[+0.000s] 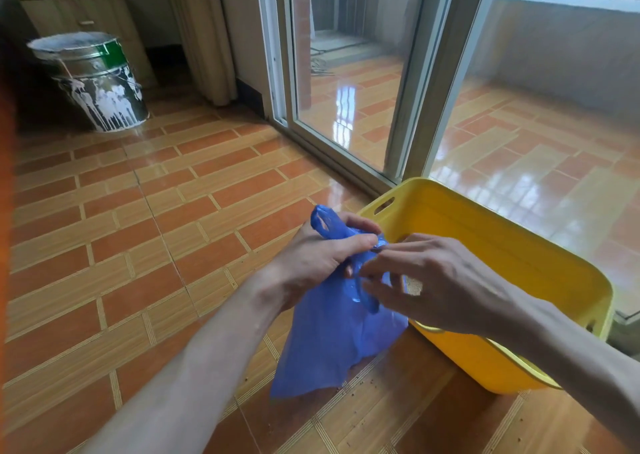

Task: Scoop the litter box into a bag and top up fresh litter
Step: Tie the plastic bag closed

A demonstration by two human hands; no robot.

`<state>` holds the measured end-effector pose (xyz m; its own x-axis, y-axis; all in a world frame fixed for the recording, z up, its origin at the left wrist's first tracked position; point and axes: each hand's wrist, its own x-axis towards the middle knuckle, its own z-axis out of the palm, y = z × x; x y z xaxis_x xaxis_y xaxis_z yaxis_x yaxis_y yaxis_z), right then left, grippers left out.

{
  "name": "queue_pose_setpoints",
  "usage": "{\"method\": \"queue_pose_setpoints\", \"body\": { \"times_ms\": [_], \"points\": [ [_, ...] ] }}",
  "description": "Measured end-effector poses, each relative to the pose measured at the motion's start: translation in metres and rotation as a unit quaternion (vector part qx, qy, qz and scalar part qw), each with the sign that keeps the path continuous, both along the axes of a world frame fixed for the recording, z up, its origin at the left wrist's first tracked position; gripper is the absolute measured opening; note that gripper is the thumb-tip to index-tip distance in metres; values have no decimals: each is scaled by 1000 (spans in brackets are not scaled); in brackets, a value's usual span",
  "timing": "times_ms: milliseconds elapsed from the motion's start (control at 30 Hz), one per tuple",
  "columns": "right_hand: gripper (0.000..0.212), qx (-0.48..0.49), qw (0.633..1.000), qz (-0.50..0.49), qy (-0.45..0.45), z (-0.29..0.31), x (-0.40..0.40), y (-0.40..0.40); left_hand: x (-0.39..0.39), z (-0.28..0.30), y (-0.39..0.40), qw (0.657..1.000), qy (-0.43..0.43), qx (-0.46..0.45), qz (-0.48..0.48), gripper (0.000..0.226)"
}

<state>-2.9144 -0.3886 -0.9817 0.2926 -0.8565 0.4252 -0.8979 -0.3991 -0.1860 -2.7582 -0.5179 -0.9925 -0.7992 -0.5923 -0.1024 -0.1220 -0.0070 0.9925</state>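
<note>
both your hands work the blue bag beside the yellow litter box, left hand clenched round its bunched handles, right hand pinching the rim, likely to pull the mouth open for scooping.

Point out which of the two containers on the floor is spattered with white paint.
The metal bucket at far left, by the wooden cabinet. White drips streak its silver and green side. The yellow tub beside the hands is plain and clean.
</note>
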Motion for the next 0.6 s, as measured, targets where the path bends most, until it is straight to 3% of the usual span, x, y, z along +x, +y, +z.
{"method": "queue_pose_setpoints", "body": {
  "times_ms": [67, 133, 333, 400, 500, 600],
  "points": [
    [7, -16, 992, -31, -124, -4, -6, -1, 2, 4, 0, 999, -7, -38, -29, 17],
    [19, 31, 966, -74, -245, -7, -14, -8, 3, 7, 0, 994, -3, -80, -68, 23],
    [55, 243, 869, 1, -431, -19, -20, -21, 2, 10, 6, 953, -54, -290, -74, 40],
    [57, 268, 873, -23, -407, -21, -20, -18, 2, 9, 6, 914, -97, -388, -66, 48],
    [51, 230, 924, -68, -296, -27, -21, -16, 3, 9, 5, 855, -100, -508, -24, 49],
    [38, 191, 925, -81, -318, -29, -22, -14, 5, 4, 5, 805, -44, -591, 37, 36]
  ]
}}
